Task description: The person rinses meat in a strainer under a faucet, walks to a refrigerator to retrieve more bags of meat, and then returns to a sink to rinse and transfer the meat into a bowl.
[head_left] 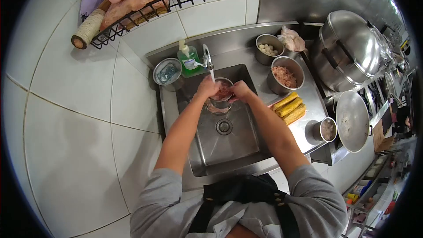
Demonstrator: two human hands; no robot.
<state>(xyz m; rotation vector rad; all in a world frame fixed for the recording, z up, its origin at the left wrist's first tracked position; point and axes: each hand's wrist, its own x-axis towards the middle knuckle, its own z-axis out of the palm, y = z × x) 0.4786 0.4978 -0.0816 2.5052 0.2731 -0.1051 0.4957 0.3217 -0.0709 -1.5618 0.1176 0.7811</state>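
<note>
I have the right grip (241, 90) curled on the near-right edge of a small metal pot (220, 104), which sits between both hands, low in the sink (210, 145). The left grip (208, 87) is half curled at the pot's other side, its fingers reaching over the rim; whether they pinch the metal or touch the reddish food (224, 90) inside, I cannot tell. Just above the left grip, the tap (207, 56) sends a stream of water (212, 76) down beside those fingers. My main worry is overflow: too much water could float bits of food over the rim towards the drain (224, 126), just below the grips. Wet metal could also slip if the right grip slackens, and a tilted pot would spill. A careless swing rightward might splash the pot of shredded food (285, 77) or the yellow pieces (288, 108) on the desk (241, 53); leftward and upward, the soap bottle (189, 63) stands close enough to knock.
</note>
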